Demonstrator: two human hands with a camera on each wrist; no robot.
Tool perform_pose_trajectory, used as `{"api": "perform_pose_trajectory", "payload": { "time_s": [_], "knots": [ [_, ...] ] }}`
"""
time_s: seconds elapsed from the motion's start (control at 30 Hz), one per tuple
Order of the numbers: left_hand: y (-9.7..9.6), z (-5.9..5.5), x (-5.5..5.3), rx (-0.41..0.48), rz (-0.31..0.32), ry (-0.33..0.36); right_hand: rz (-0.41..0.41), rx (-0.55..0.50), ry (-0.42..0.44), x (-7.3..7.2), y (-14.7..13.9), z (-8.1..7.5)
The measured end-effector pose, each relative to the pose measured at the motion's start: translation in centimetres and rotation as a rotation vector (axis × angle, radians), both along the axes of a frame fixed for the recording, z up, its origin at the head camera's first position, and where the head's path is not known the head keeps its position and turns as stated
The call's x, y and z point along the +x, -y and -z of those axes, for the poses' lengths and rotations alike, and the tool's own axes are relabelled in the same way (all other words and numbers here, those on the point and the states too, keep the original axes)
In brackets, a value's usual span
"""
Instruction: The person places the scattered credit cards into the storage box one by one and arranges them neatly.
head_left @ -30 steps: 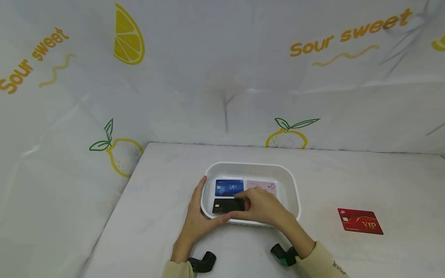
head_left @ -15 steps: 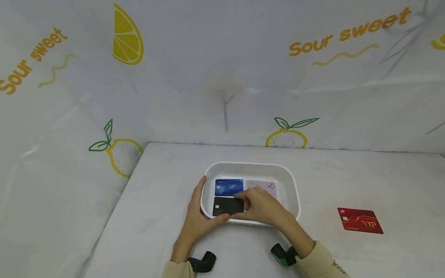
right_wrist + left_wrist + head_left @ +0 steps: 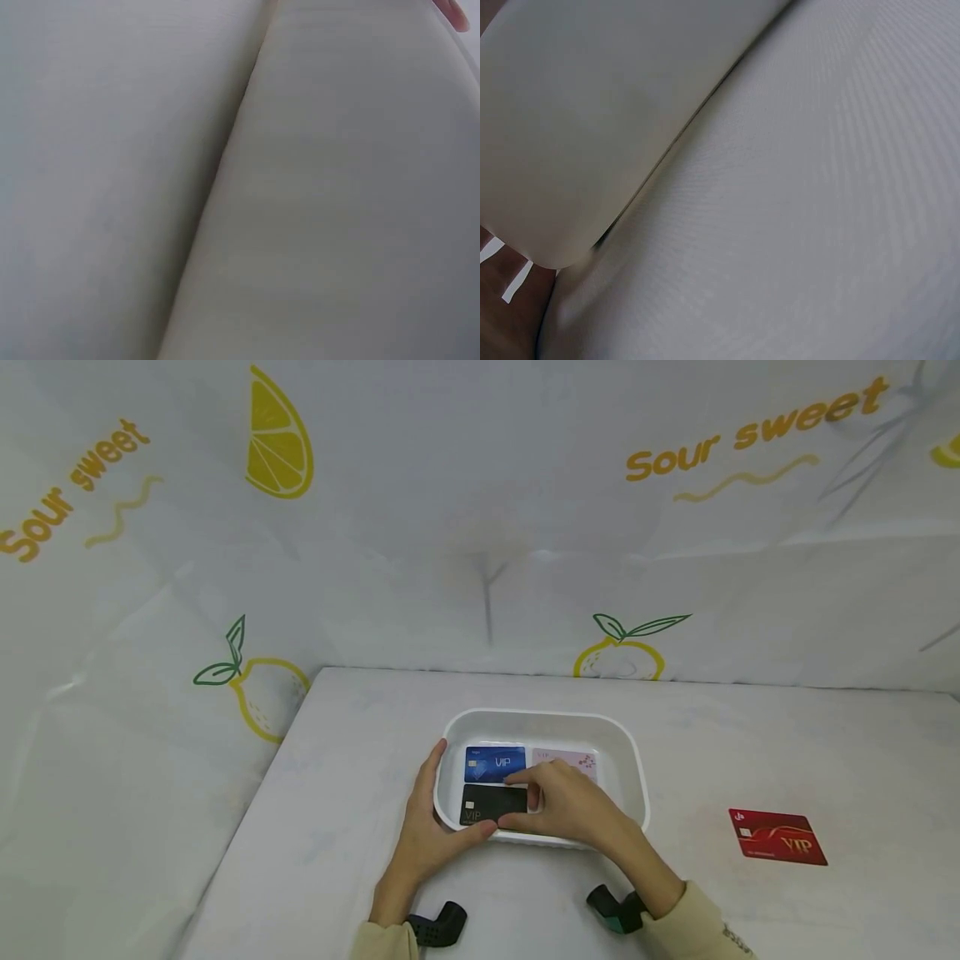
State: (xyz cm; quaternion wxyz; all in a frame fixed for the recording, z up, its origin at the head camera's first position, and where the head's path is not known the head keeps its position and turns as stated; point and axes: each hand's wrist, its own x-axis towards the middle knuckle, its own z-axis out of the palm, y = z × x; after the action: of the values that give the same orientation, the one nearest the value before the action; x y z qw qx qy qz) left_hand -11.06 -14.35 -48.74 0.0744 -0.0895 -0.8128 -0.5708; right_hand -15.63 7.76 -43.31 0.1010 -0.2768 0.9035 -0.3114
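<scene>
In the head view a black VIP card (image 3: 480,805) lies flat in the front left of a white tray (image 3: 540,842). My right hand (image 3: 566,802) spans the card's right part, index fingertip at its far edge and thumb at its near edge. My left hand (image 3: 431,835) holds the tray's left end, fingers along the outer wall and thumb on the front rim. Behind the black card lies a blue VIP card (image 3: 495,764). Beside that is a pink card (image 3: 566,762), partly covered by my right hand. Both wrist views show mostly the tray's outer wall (image 3: 592,112).
A red VIP card (image 3: 778,837) lies on the white table (image 3: 712,752), to the right of the tray. Black wrist devices (image 3: 442,925) sit at both sleeves. A white sheet printed with lemons (image 3: 420,527) hangs behind and at the left.
The black card was tilted one second ago, and now it lies flat on the tray's bottom. My right hand has barely shifted. My left hand and the tray have stayed put.
</scene>
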Motion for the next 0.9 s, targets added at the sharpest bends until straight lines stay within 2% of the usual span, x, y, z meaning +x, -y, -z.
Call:
{"api": "perform_pose_trajectory", "payload": {
  "time_s": [0.2,0.9],
  "knots": [
    [0.0,0.0,0.0,0.008,0.004,0.002,0.007,-0.012,0.0,0.1,-0.7,-0.4],
    [-0.1,-0.1,0.0,0.004,-0.01,0.01,0.026,-0.061,-0.108,-0.1,-4.6,-2.1]
  ]
}}
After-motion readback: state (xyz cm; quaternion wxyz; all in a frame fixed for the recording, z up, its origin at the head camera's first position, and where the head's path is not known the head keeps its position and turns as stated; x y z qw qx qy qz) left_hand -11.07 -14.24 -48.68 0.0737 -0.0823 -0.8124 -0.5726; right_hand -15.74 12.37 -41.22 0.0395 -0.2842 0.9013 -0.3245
